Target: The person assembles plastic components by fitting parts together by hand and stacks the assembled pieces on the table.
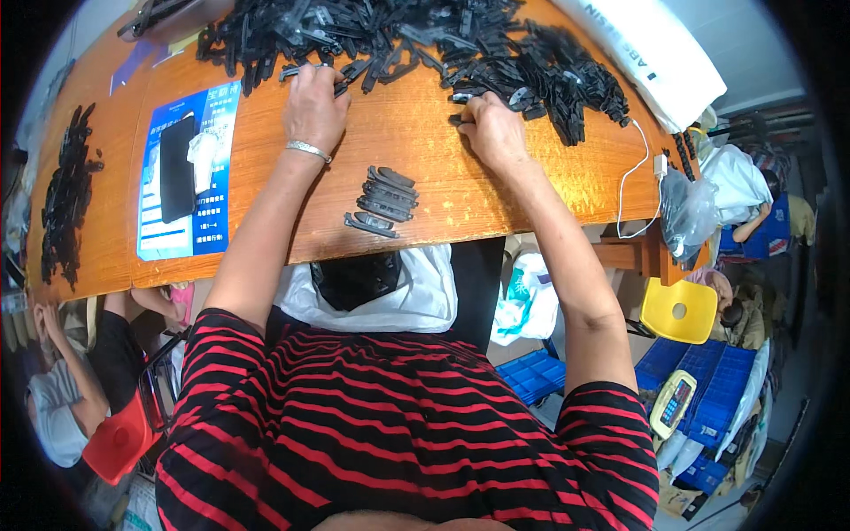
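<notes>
A wide heap of slim black plastic pieces (381, 40) covers the far side of the wooden table (266, 203). At its near edge, my left hand (315, 111) has its fingers closed around a small black piece (342, 87), partly hidden by the fingers. My right hand (493, 131), further right by the same heap, pinches another dark piece (457, 119), mostly covered by the fingertips. Between my forearms, several dark grey pieces (388, 196) lie stacked side by side near the table's front edge.
Left are a blue printed sheet (221, 150) bearing a black phone (177, 168), and a long row of black pieces (66, 195). A white sack (660, 66) and cable (639, 146) lie right. Below are an open white bag (425, 292), yellow stool (680, 311) and blue crates. People sit nearby.
</notes>
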Available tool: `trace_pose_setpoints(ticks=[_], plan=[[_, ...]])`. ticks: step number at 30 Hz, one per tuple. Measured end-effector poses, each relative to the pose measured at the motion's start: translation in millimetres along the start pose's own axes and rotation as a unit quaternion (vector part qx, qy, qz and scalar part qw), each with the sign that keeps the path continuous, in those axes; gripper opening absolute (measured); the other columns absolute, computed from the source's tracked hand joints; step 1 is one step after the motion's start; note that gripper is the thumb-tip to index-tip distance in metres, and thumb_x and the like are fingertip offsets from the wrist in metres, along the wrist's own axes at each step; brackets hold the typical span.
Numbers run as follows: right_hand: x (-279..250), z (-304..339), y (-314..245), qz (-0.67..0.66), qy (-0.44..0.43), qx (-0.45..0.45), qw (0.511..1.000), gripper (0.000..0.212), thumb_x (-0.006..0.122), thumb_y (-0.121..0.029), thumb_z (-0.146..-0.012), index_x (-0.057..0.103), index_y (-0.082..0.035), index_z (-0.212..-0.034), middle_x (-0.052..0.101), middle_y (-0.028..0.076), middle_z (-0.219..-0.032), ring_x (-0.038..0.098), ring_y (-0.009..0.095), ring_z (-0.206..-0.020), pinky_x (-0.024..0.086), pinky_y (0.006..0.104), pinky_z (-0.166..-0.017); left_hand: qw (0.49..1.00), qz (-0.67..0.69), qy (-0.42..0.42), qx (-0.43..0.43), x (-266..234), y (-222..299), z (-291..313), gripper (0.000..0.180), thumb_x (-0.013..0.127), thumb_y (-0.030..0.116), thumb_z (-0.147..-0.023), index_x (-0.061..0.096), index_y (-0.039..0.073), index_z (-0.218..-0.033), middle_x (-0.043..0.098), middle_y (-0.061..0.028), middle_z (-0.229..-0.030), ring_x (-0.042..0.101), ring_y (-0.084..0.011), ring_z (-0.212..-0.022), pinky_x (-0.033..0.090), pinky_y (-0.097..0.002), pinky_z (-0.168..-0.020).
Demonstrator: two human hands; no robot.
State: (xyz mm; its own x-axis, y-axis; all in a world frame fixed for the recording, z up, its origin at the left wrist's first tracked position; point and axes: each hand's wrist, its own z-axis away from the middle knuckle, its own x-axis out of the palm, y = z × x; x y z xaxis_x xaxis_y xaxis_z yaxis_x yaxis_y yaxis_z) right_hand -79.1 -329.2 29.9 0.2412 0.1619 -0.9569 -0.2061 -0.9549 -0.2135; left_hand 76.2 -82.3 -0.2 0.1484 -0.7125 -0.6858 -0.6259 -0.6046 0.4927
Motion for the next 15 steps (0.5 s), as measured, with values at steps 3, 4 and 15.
trace_pose_setpoints(ticks=[3, 4, 15], plan=[[6, 14, -33, -0.064, -0.010, -0.018, 0.998, 0.018, 0.081, -0.014, -0.081, 0.066, -0.006, -0.088, 0.066, 0.014, -0.098, 0.068, 0.040, -0.087, 0.055, 0.0479, -0.077, 0.998, -0.057, -0.021, 0.002, -12, -7, 3, 0.023, 0.080, 0.013, -0.083, 0.070, 0.006, -0.102, 0.063, -0.0125, -0.105, 0.061, -0.0336, -0.105, 0.051, -0.0429, -0.092], [11, 17, -44, -0.079, -0.003, -0.034, 0.996, 0.017, 0.080, -0.011, -0.081, 0.066, -0.006, -0.088, 0.066, 0.015, -0.098, 0.068, 0.040, -0.085, 0.055, 0.0483, -0.075, 0.998, -0.059, -0.022, 0.001, -12, -10, 4, 0.023, 0.080, 0.013, -0.083, 0.070, 0.006, -0.102, 0.063, -0.0125, -0.105, 0.061, -0.0336, -0.105, 0.051, -0.0429, -0.092], [-7, 27, -87, -0.138, 0.061, -0.067, 0.986, 0.025, 0.079, -0.016, -0.085, 0.069, -0.008, -0.107, 0.065, 0.018, -0.110, 0.069, 0.041, -0.092, 0.058, 0.0484, -0.077, 0.946, 0.204, -0.210, -0.137, -24, -14, 9, 0.020, 0.077, 0.014, -0.091, 0.072, 0.005, -0.109, 0.076, -0.0031, -0.095, 0.070, -0.0135, -0.081, 0.055, -0.0289, -0.075]])
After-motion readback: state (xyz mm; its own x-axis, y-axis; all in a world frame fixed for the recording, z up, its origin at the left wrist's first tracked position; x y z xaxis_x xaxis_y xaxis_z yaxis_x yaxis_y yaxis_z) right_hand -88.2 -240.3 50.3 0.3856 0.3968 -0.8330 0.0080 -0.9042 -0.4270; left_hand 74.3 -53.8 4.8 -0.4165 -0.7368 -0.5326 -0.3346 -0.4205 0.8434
